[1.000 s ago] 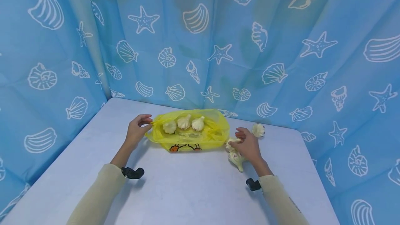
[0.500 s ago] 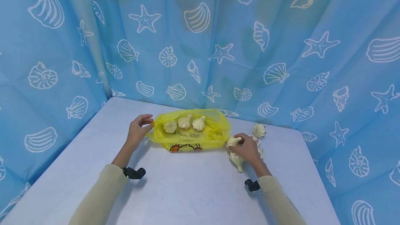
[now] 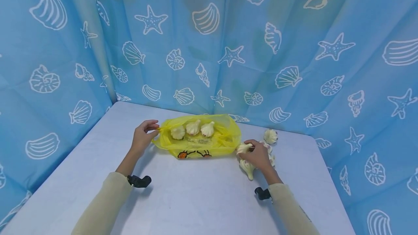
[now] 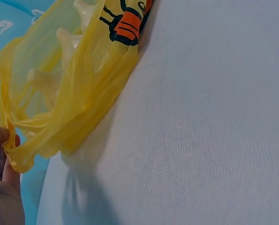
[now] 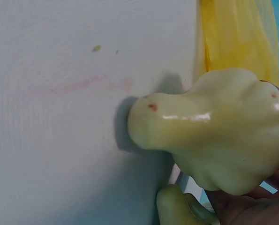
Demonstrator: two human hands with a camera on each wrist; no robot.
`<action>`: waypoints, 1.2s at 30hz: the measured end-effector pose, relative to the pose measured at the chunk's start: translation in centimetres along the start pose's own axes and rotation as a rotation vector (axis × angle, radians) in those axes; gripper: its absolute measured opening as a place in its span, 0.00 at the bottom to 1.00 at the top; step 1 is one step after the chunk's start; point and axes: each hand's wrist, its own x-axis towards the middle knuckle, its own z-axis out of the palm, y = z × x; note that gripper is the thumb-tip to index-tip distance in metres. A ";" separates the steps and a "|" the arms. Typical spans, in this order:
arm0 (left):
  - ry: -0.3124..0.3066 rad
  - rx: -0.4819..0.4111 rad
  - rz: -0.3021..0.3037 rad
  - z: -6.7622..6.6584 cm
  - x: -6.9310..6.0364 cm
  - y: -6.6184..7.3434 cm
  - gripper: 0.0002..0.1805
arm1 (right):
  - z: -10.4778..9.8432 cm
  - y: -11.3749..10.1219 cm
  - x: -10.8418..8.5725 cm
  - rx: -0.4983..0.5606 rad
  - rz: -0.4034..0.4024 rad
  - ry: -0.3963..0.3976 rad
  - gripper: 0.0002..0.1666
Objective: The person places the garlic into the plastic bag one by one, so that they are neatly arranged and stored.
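Observation:
My left hand (image 3: 142, 136) pinches the left edge of a yellow plastic bag (image 3: 169, 146) between thumb and fingers; the left wrist view shows the bag's bunched edge (image 4: 19, 157) there. Three garlic bulbs, one of them the middle bulb (image 3: 193, 127), lie in the bag's open mouth. Beside the bag's right end, my right hand (image 3: 259, 156) pinches a garlic bulb (image 3: 243, 148) between thumb and fingertips. Another bulb (image 3: 247, 169) lies just in front, its stem towards me; this bulb (image 5: 228, 129) fills much of the right wrist view and hides the held one.
Several more garlic bulbs lie behind and right of my right hand, partly hidden by it; one bulb (image 3: 270, 136) sits farther back. They rest on a white table (image 3: 196, 195). A blue shell-patterned curtain (image 3: 209, 46) stands along its back and sides.
My right hand has moved slightly left and down, and its thumb and fingers have closed around a garlic bulb. Bulbs behind that hand have come into view. The left hand stays on the bag.

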 end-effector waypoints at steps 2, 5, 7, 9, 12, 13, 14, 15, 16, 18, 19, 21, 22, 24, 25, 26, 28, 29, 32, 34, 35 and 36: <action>0.005 0.000 -0.003 0.0 -0.1 0.1 0.22 | -0.1 0.0 0.0 0.010 0.006 0.000 0.34; 0.006 -0.005 0.001 -0.1 -0.1 0.2 0.22 | -0.4 0.0 0.0 0.030 0.019 -0.001 0.36; 0.003 -0.008 -0.001 -0.2 0.0 0.2 0.22 | -0.7 -0.1 -0.1 0.045 0.024 0.000 0.37; -0.003 -0.016 -0.001 -0.2 0.0 0.2 0.22 | -1.0 -0.3 -0.2 0.059 0.021 0.008 0.37; -0.011 -0.022 -0.001 -0.2 0.0 0.4 0.22 | -1.6 -0.9 -0.4 0.074 -0.012 0.034 0.35; -0.013 -0.023 -0.001 -0.2 0.0 0.4 0.21 | -1.7 -1.0 -0.5 0.081 -0.025 0.044 0.35; -0.014 -0.024 0.002 -0.2 0.1 0.4 0.22 | -1.9 -1.2 -0.5 0.083 -0.039 0.057 0.35; -0.015 -0.020 0.003 -0.2 0.1 0.5 0.22 | -2.1 -1.4 -0.5 0.084 -0.053 0.069 0.34; -0.014 -0.019 0.003 -0.2 0.1 0.5 0.22 | -2.2 -1.6 -0.6 0.089 -0.069 0.083 0.34; -0.014 -0.018 0.003 -0.1 0.0 0.5 0.21 | -2.4 -1.8 -0.5 0.095 -0.097 0.110 0.34; -0.014 -0.015 0.001 -0.1 0.0 0.5 0.21 | -2.5 -1.9 -0.5 0.097 -0.111 0.123 0.34; -0.016 -0.014 0.000 -0.1 -0.1 0.5 0.21 | -2.7 -2.2 -0.6 0.100 -0.144 0.154 0.32; -0.016 -0.017 -0.001 -0.1 -0.1 0.5 0.21 | -2.8 -2.4 -0.5 0.101 -0.153 0.170 0.31; -0.019 -0.016 -0.001 -0.1 -0.1 0.4 0.22 | -2.8 -2.9 -0.5 0.097 -0.162 0.201 0.28; -0.019 -0.015 0.002 -0.2 -0.1 0.4 0.22 | -2.8 -3.2 -0.4 0.091 -0.163 0.209 0.28; -0.018 -0.013 0.005 -0.2 -0.1 0.4 0.22 | -2.8 -3.5 -0.4 0.081 -0.157 0.209 0.27; -0.009 -0.007 -0.001 -0.2 -0.1 0.3 0.23 | -2.6 -4.0 -0.2 0.049 -0.142 0.182 0.29; -0.005 -0.002 0.004 -0.2 -0.1 0.3 0.23 | -2.5 -4.1 -0.1 0.032 -0.132 0.160 0.30; 0.002 -0.005 0.015 -0.4 -0.1 0.3 0.22 | -1.8 -4.3 0.2 -0.009 -0.100 0.076 0.34; 0.000 -0.009 0.014 -0.4 -0.1 0.4 0.22 | -1.3 -4.2 0.3 -0.025 -0.086 0.051 0.35; -0.003 -0.009 0.019 -0.4 -0.1 0.4 0.22 | -1.0 -4.2 0.3 -0.026 -0.093 0.048 0.35; -0.004 -0.008 0.015 -0.3 -0.1 0.4 0.22 | -0.7 -4.3 0.3 -0.026 -0.108 0.049 0.35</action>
